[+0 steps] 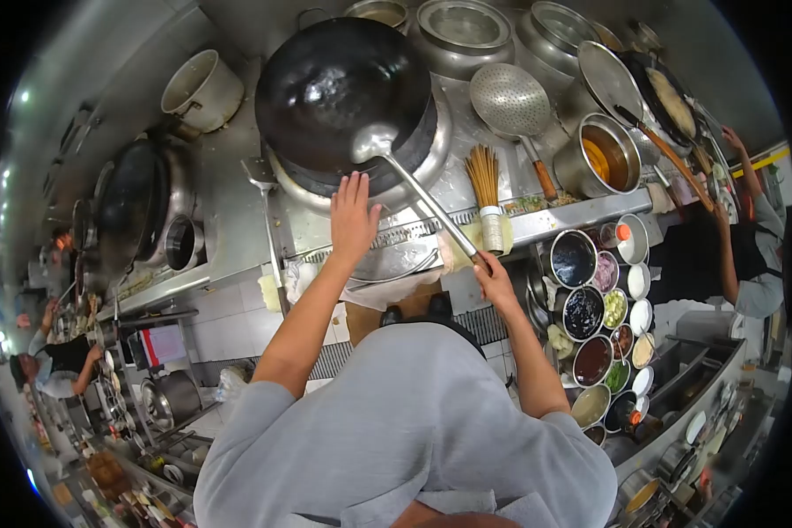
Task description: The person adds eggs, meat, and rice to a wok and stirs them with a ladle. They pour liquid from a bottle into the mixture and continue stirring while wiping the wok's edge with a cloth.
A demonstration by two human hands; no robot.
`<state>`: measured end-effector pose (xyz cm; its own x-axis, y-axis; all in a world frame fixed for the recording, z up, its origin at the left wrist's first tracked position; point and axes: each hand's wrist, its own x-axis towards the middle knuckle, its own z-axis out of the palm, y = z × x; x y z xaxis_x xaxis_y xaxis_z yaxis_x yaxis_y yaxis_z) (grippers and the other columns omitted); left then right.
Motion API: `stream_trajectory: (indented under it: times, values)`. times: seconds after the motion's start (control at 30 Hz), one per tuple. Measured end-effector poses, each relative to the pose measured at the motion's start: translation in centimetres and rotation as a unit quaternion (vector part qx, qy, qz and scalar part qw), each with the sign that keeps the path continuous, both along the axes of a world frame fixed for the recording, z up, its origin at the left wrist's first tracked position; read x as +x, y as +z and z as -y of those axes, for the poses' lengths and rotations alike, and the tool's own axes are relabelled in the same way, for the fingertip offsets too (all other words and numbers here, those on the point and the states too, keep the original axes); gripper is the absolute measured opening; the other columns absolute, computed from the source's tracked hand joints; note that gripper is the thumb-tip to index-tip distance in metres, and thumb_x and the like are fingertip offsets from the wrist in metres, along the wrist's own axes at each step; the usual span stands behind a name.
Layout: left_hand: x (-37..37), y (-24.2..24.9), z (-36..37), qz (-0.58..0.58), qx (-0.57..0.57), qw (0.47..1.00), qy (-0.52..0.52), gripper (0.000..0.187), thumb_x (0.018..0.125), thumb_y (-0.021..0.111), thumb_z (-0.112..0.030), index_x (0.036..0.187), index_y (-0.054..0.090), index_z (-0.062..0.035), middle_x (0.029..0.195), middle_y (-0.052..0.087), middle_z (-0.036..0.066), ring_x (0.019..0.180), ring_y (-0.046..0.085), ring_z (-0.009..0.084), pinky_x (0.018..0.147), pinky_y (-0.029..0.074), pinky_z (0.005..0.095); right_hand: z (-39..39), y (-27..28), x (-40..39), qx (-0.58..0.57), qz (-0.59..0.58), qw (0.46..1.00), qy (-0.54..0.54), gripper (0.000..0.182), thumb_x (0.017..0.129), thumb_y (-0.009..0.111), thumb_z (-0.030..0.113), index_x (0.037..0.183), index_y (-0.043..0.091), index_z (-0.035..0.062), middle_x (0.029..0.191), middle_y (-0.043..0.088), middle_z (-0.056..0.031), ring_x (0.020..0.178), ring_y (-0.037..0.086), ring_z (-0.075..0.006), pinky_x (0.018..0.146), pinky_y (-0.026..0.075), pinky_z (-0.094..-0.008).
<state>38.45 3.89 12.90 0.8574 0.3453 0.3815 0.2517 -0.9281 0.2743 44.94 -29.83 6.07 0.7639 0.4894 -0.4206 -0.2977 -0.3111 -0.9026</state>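
A large black wok [317,106] sits on the round stove ring in front of me, its inside dark and shiny. My left hand [354,218] is held out with fingers stretched, fingertips right at the wok's near edge. In my right hand [495,282] is the end of a long-handled metal ladle [422,195]. The ladle's bowl rests over the right side of the wok, at its near rim. Close to my right hand stands a bamboo wok brush [491,198]. Left of the wok lies a long-handled spatula [268,211].
A perforated skimmer [509,95] and a pot of orange liquid [600,158] stand at the right. Bowls of sauces and chopped ingredients [585,312] line my right side. A deep pot [204,88] is at back left. Other people [761,255] work at both sides.
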Motion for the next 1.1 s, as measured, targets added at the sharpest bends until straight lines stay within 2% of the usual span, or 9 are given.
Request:
stream_trajectory:
  times: [0.1, 0.37, 0.57, 0.63, 0.7, 0.77, 0.8, 0.9, 1.1]
  values:
    - [0.2, -3.5, -0.5, -0.08, 0.001, 0.997, 0.007, 0.075, 0.089, 0.066, -0.026, 0.151, 0.031, -0.0031, 0.159, 0.029, 0.016, 0.146, 0.026, 0.039, 0.114, 0.027, 0.0598, 1.2, -3.4, -0.3, 0.065, -0.075, 0.995, -0.017, 0.036, 0.099, 0.06, 0.021, 0.133, 0.057, 0.0088, 0.082, 0.057, -0.0009, 0.055, 0.049, -0.0075, 0.047, 0.044, -0.025]
    - [0.5, -2.9, 0.1, -0.043, -0.025, 0.999, 0.014, 0.076, 0.083, 0.072, -0.023, 0.148, 0.038, -0.0036, 0.153, 0.039, 0.016, 0.145, 0.03, 0.0384, 0.116, 0.027, 0.0543, 6.7, -10.0, -3.8, 0.036, -0.228, 0.971, -0.066, 0.05, 0.1, 0.057, 0.037, 0.143, 0.048, 0.0123, 0.109, 0.063, -0.007, 0.078, 0.063, -0.0146, 0.062, 0.057, -0.031]
    - [-0.1, -4.4, -0.5, 0.019, -0.035, 0.993, -0.108, 0.072, 0.084, 0.073, -0.021, 0.146, 0.043, -0.0002, 0.147, 0.048, 0.017, 0.141, 0.036, 0.0391, 0.121, 0.017, 0.0502, 16.5, -16.4, -20.7, -0.134, -0.114, 0.983, -0.052, 0.077, 0.095, 0.054, 0.061, 0.139, 0.05, -0.0021, 0.143, 0.052, -0.0169, 0.127, 0.053, -0.0334, 0.11, 0.04, -0.0437]
    - [-0.1, -3.7, 0.8, 0.121, -0.198, 0.96, -0.157, 0.064, 0.091, 0.068, -0.028, 0.143, 0.046, 0.002, 0.144, 0.051, 0.02, 0.137, 0.041, 0.0405, 0.12, 0.021, 0.0497, 16.6, -10.3, -28.8, -0.029, -0.334, 0.916, -0.221, 0.081, 0.091, 0.051, 0.071, 0.134, 0.056, 0.0021, 0.132, 0.058, -0.0159, 0.123, 0.055, -0.0302, 0.098, 0.049, -0.0447]
    - [-0.9, -1.9, 2.4, 0.156, 0.01, 0.971, -0.18, 0.062, 0.099, 0.059, -0.036, 0.146, 0.042, 0.0009, 0.147, 0.047, 0.023, 0.138, 0.04, 0.0413, 0.116, 0.028, 0.0511, 17.3, -9.9, -36.8, -0.094, -0.399, 0.868, -0.279, 0.079, 0.089, 0.051, 0.074, 0.132, 0.059, 0.0071, 0.125, 0.061, -0.0144, 0.122, 0.056, -0.0282, 0.092, 0.053, -0.0454]
    - [-1.7, -0.6, 6.4, 0.161, -0.057, 0.962, -0.212, 0.063, 0.099, 0.058, -0.038, 0.146, 0.042, 0.0003, 0.148, 0.044, 0.023, 0.139, 0.038, 0.0407, 0.116, 0.028, 0.0516, 17.7, -12.5, -43.6, -0.121, -0.445, 0.815, -0.35, 0.067, 0.092, 0.057, 0.061, 0.141, 0.054, 0.0159, 0.134, 0.059, -0.0112, 0.111, 0.061, -0.0277, 0.095, 0.049, -0.0491]
    - [-1.9, -0.1, 8.5, 0.158, -0.074, 0.953, -0.249, 0.06, 0.099, 0.058, -0.035, 0.145, 0.044, 0.0005, 0.15, 0.042, 0.023, 0.14, 0.036, 0.0403, 0.115, 0.028, 0.0513, 18.5, -14.8, -46.7, -0.273, -0.334, 0.88, -0.197, 0.063, 0.09, 0.057, 0.065, 0.123, 0.065, 0.0125, 0.116, 0.067, -0.0139, 0.11, 0.063, -0.0308, 0.086, 0.052, -0.0436]
    - [-2.1, 2.0, 15.8, 0.115, -0.16, 0.907, -0.372, 0.056, 0.099, 0.058, -0.028, 0.145, 0.044, 0.0009, 0.151, 0.041, 0.022, 0.14, 0.036, 0.0403, 0.115, 0.028, 0.0507, 18.6, -13.6, -53.1, -0.374, -0.221, 0.878, -0.201, 0.057, 0.086, 0.059, 0.04, 0.135, 0.059, 0.0123, 0.117, 0.069, -0.017, 0.113, 0.064, -0.0326, 0.096, 0.05, -0.0411]
    - [-4.1, 5.4, 28.6, 0.011, -0.222, 0.79, -0.572, 0.04, 0.095, 0.06, -0.014, 0.131, 0.054, 0.0033, 0.145, 0.045, 0.021, 0.133, 0.044, 0.039, 0.112, 0.032, 0.0478, 20.3, -8.2, -57.0, -0.332, -0.118, 0.773, -0.528, 0.048, 0.086, 0.059, 0.026, 0.13, 0.06, 0.0051, 0.118, 0.067, -0.0205, 0.11, 0.064, -0.036, 0.095, 0.05, -0.0408]
